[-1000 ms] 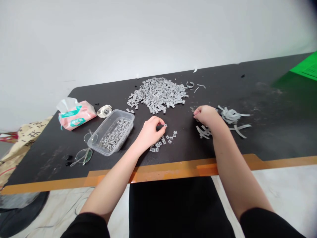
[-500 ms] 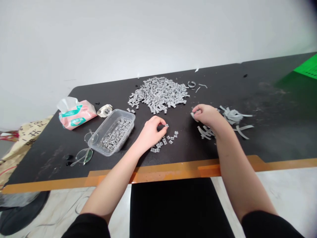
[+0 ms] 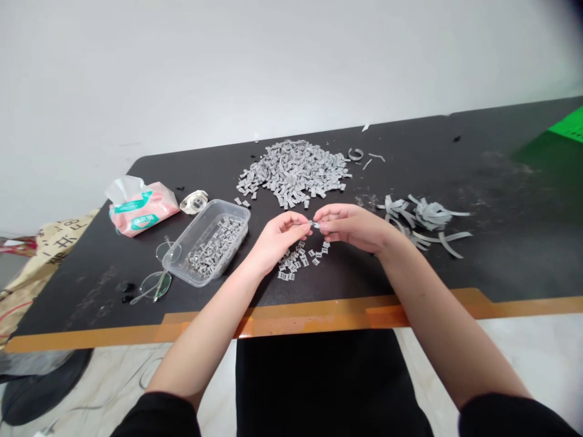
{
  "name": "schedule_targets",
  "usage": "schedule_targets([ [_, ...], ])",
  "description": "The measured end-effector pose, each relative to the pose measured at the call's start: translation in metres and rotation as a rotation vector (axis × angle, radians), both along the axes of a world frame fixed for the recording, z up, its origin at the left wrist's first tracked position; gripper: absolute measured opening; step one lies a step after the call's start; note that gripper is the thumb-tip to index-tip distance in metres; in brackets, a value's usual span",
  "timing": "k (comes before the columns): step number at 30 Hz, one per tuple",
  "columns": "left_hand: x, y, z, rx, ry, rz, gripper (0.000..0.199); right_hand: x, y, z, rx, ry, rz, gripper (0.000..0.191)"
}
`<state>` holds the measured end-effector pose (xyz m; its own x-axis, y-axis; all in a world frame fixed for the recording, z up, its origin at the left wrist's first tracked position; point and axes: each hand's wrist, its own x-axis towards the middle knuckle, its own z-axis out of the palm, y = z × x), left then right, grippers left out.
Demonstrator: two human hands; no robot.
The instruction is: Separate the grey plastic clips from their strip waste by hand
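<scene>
Thumb and fingers of my left hand [image 3: 276, 240] pinch a small grey metal buckle [image 3: 311, 223]. My right hand [image 3: 357, 227] closes on a short grey strip [image 3: 317, 225], mostly hidden by the fingers. The two pieces meet between my fingertips; whether the strip is through the buckle is too small to see. Just below lie several loose buckles [image 3: 291, 264] on the dark table. A clear plastic container [image 3: 172, 267] holding many more such buckles stands to the left. Beyond my hands is a heap of short folded grey pieces [image 3: 296, 173]. Loose grey strips [image 3: 432, 215] lie at the right.
A pink tissue pack [image 3: 143, 209] and a round white item [image 3: 194, 202] sit at the back left. Eyeglasses [image 3: 155, 285] lie by the container. Orange tape [image 3: 310, 317] runs along the table's front edge. A curled strip [image 3: 355, 155] is near the heap.
My right hand has moved left from the loose strips, bringing a strip to the buckle in my left hand. My left hand has barely shifted, still pinching the buckle.
</scene>
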<state>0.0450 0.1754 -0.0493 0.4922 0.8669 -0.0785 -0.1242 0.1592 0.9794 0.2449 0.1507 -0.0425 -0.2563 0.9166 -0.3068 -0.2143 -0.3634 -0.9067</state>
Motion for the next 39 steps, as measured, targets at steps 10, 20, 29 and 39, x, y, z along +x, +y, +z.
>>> schedule_targets([
  [10,-0.001,0.000,0.003,0.009,-0.132,0.104,0.020,0.000,-0.002,-0.001,0.095,0.161,0.039,0.022],
  [20,0.000,-0.004,0.003,0.234,0.017,0.042,0.021,-0.010,0.000,-0.003,0.145,0.033,0.097,0.021],
  [29,-0.003,-0.004,0.007,0.408,0.079,0.099,0.016,-0.003,-0.002,-0.003,0.219,0.137,0.151,0.020],
  [39,-0.003,-0.004,0.006,0.438,0.082,0.049,0.013,-0.011,-0.001,-0.005,0.190,0.144,0.130,0.026],
])
